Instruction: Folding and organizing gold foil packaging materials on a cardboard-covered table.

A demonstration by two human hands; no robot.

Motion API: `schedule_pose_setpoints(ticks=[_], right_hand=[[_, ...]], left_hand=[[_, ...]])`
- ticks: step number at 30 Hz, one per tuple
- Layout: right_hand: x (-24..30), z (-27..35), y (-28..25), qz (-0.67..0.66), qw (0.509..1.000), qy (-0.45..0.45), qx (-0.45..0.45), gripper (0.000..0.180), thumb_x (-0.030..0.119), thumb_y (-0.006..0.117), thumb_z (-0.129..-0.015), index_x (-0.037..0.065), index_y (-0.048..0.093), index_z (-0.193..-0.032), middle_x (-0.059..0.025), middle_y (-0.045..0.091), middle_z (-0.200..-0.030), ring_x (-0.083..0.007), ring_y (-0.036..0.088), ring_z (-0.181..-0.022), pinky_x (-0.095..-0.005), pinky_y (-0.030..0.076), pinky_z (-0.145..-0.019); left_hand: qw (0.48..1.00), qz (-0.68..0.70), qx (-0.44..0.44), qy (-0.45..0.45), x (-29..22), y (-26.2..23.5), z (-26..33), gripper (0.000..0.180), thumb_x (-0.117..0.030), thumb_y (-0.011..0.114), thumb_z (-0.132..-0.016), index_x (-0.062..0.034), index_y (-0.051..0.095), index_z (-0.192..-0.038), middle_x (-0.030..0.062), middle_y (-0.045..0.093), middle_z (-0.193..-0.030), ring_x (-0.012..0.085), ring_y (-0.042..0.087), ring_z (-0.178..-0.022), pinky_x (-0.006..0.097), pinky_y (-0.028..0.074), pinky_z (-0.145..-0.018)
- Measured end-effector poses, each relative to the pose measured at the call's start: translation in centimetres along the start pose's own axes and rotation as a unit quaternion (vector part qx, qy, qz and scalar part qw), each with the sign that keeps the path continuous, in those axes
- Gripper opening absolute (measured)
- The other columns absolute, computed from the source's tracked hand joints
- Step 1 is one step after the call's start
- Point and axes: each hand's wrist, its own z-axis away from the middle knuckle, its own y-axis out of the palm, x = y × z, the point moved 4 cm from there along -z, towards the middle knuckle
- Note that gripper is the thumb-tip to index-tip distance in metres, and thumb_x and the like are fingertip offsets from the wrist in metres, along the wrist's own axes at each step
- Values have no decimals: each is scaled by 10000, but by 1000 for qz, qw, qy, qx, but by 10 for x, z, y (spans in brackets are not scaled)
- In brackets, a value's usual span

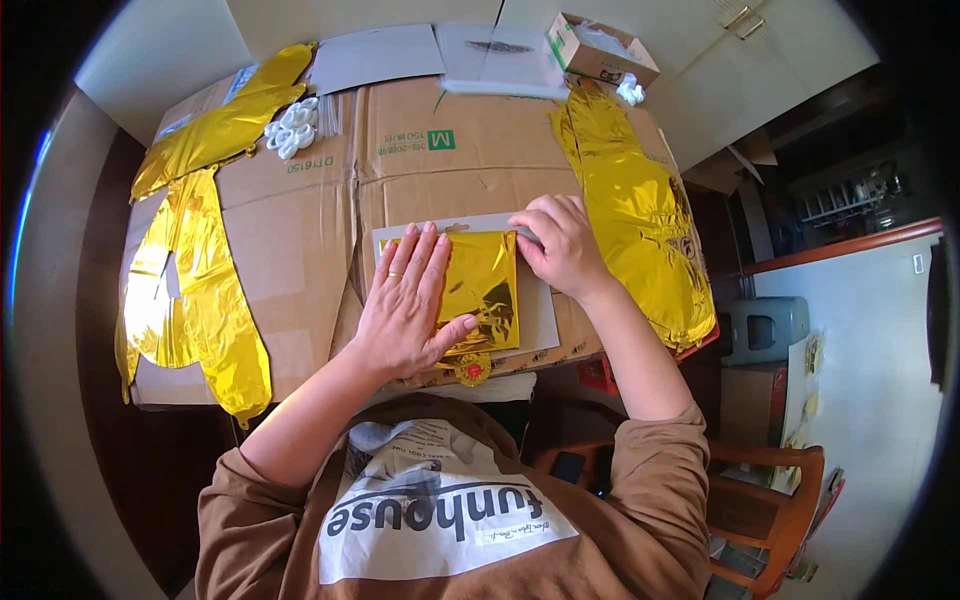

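Observation:
A gold foil balloon [480, 285], folded into a flat square, lies on a pale grey card [541, 312] with a hanging slot at its top. My left hand [405, 295] rests flat across the left part of the foil, fingers stretched out and thumb spread over its lower part. At the foil's upper right corner, my right hand [560, 245] is closed, thumb and bent fingers pinching around the edge; the fingertips partly hide what they grip. A gold piece with a red centre [473, 371] pokes out below the card.
Flat cardboard [290, 230] covers the table. Gold foil balloons [225, 300] lie on the left, with more piled [640, 220] on the right. White ribbon loops [291, 128], grey cards [378, 58], clear plastic sleeves [500, 60] and a small carton [603, 48] line the back. A wooden chair [770, 455] stands right.

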Motion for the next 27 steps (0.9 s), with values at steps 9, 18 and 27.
schedule_pose_setpoints(ticks=[9, 18, 27], right_hand=[[16, -2, -13, 145, 968, -202, -39, 194, 111, 645, -856, 33, 688, -1029, -57, 668, -955, -200, 610, -802, -369, 479, -789], [4, -10, -10, -11, 998, -55, 35, 231, 34, 756, -768, 79, 718, -991, -31, 662, -938, -230, 619, -826, -367, 458, -779], [-1, -12, -2, -45, 997, -22, 59, 171, 19, 732, -765, 94, 652, -896, -38, 615, -876, -243, 611, -832, -370, 437, -806]], left_hand=[[1000, 7, 12, -9, 0, -1, 0, 947, -673, 402, -991, 63, 252, -1568, 290, 231, -1638, 427, 164, -1550, 517, 86, -1258], [1000, 1, 17, -9, 0, 1, 0, 932, -667, 378, -1004, 53, 237, -1578, 292, 218, -1643, 427, 150, -1555, 512, 71, -1260], [1000, 1, 9, -6, -1, 0, 0, 932, -670, 378, -1006, 52, 241, -1579, 289, 216, -1646, 419, 146, -1558, 508, 68, -1261]])
